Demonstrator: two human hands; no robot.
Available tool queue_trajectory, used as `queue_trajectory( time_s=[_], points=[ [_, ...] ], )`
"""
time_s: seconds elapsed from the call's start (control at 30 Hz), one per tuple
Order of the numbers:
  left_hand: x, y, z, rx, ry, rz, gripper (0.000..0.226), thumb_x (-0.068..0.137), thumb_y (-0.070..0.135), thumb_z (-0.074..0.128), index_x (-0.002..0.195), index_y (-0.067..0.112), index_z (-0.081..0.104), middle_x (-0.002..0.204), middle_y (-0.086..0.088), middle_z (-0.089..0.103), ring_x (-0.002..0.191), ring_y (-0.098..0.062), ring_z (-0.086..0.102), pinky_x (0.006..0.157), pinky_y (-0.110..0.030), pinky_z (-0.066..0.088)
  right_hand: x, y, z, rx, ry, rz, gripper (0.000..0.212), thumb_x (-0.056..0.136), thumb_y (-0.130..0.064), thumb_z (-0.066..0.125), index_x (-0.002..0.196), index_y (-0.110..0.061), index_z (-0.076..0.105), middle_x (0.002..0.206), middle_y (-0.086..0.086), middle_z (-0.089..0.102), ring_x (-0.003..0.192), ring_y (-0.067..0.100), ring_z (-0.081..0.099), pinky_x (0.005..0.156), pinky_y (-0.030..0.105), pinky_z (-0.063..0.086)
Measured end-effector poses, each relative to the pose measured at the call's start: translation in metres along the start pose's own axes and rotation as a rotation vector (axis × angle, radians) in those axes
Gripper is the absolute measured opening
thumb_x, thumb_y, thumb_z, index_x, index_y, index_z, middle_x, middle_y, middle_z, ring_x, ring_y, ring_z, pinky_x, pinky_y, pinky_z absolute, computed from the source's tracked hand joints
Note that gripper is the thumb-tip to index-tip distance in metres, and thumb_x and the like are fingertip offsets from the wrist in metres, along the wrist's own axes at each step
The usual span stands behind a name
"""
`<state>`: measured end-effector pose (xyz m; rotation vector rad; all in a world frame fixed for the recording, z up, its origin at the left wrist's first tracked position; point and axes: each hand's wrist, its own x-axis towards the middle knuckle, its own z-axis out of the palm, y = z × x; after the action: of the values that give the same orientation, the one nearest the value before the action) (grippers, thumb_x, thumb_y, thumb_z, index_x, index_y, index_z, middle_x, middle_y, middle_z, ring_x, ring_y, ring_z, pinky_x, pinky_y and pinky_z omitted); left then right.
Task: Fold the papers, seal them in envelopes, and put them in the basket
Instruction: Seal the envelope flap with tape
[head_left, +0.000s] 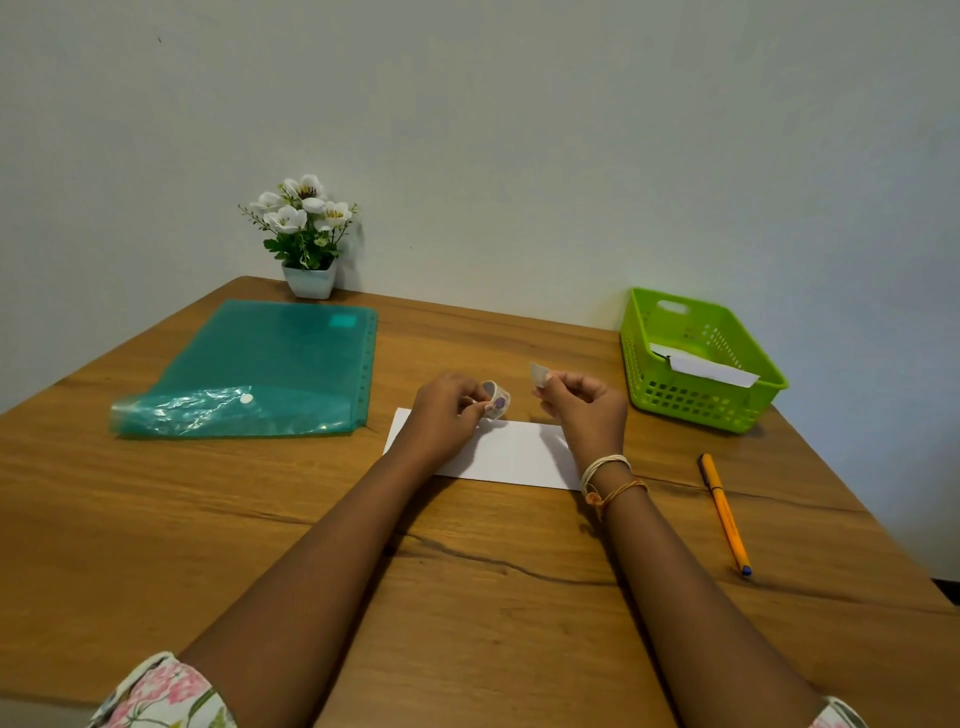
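Green basket (748, 410), teal folder (260, 364), orange pen (723, 512)

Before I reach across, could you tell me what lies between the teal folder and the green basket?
In the head view, both hands and the white envelope lie between the teal folder and green basket.

Looks like a home desk corner or small office setup: a wood-grain worktop (260, 519) pushed against a plain pale wall (519, 130), a little white pot of fake white flowers (306, 234), a teal plastic document folder (260, 369), an orange pen (723, 512), and a lime-green plastic basket (696, 405).
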<state>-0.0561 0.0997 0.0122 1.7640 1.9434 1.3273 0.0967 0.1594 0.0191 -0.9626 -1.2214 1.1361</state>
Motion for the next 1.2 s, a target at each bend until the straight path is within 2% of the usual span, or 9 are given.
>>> queue_trajectory(
  time_s=[0.1,0.27,0.4,0.5,0.67,0.8,0.93,1.1,1.2],
  points=[
    [0.004,-0.003,0.003,0.053,0.039,-0.008,0.01,0.085,0.009,0.066,0.093,0.01,0.072,0.106,-0.007,0.064,0.096,-0.016,0.058,0.082,-0.025,0.048,0.001,0.004,-0.002,0.043,-0.005,0.09,0.004,0.084,-0.003,0.068,0.082,-0.006,0.069,0.084,0.016,0.071,0.072,0.017,0.07,0.06,0.022,0.055],
    [0.017,0.0,0.015,0.188,-0.002,-0.004,0.016,0.086,0.018,0.067,0.1,0.012,0.073,0.111,-0.005,0.065,0.1,-0.016,0.057,0.08,-0.026,0.045,0.004,0.008,-0.002,0.128,0.01,0.194,0.011,0.084,-0.003,0.068,0.076,-0.01,0.068,0.078,0.015,0.071,0.063,0.013,0.07,0.055,0.022,0.054],
    [0.031,0.004,0.019,0.232,-0.086,-0.003,0.017,0.088,0.019,0.066,0.1,0.01,0.074,0.111,-0.005,0.067,0.099,-0.019,0.061,0.082,-0.031,0.051,0.007,0.012,-0.004,0.16,0.011,0.233,0.008,0.083,-0.004,0.069,0.078,-0.01,0.068,0.086,0.022,0.072,0.071,0.02,0.071,0.068,0.032,0.057],
    [0.033,0.003,0.022,0.249,-0.128,0.003,0.019,0.089,0.018,0.064,0.105,0.01,0.072,0.114,-0.005,0.067,0.1,-0.018,0.062,0.084,-0.032,0.052,0.007,0.011,-0.005,0.205,0.016,0.262,0.006,0.084,-0.003,0.068,0.08,-0.008,0.068,0.084,0.021,0.071,0.068,0.018,0.07,0.067,0.029,0.057],
    [0.009,0.013,0.029,0.282,0.056,0.058,0.029,0.089,0.015,0.063,0.118,0.013,0.064,0.136,-0.008,0.052,0.121,-0.022,0.052,0.092,-0.028,0.045,0.007,0.007,-0.006,0.249,0.01,0.307,0.003,0.084,-0.005,0.068,0.084,-0.007,0.067,0.083,0.017,0.07,0.068,0.016,0.07,0.065,0.025,0.058],
    [-0.008,0.03,0.032,0.118,-0.125,0.071,0.026,0.087,0.024,0.067,0.112,0.021,0.067,0.12,0.002,0.063,0.109,-0.014,0.059,0.089,-0.028,0.049,0.009,-0.009,-0.015,0.226,0.011,0.255,0.003,0.085,-0.002,0.067,0.086,-0.004,0.066,0.078,0.015,0.07,0.067,0.015,0.07,0.066,0.027,0.058],
    [-0.017,0.03,0.035,0.125,-0.375,0.003,0.039,0.087,0.037,0.066,0.124,0.024,0.062,0.133,0.005,0.058,0.117,-0.015,0.055,0.096,-0.034,0.048,0.01,-0.015,-0.042,-0.096,0.028,0.039,0.003,0.083,-0.008,0.07,0.081,-0.01,0.07,0.078,0.01,0.072,0.073,0.019,0.071,0.067,0.028,0.059],
    [-0.014,0.025,0.036,0.153,-0.392,0.006,0.044,0.088,0.04,0.063,0.128,0.024,0.059,0.139,0.004,0.054,0.124,-0.019,0.052,0.102,-0.04,0.044,0.006,-0.007,-0.081,-0.745,-0.026,-0.177,0.005,0.08,-0.017,0.071,0.08,-0.014,0.076,0.074,-0.001,0.071,0.069,0.009,0.064,0.066,0.02,0.046],
    [-0.014,0.023,0.038,0.162,-0.398,-0.005,0.048,0.088,0.042,0.062,0.132,0.025,0.056,0.143,0.005,0.05,0.128,-0.019,0.049,0.104,-0.04,0.042,0.005,-0.006,-0.094,-0.989,-0.124,-0.299,0.007,0.08,-0.018,0.07,0.079,-0.014,0.075,0.074,0.001,0.071,0.07,0.013,0.062,0.066,0.023,0.046]
  ],
)
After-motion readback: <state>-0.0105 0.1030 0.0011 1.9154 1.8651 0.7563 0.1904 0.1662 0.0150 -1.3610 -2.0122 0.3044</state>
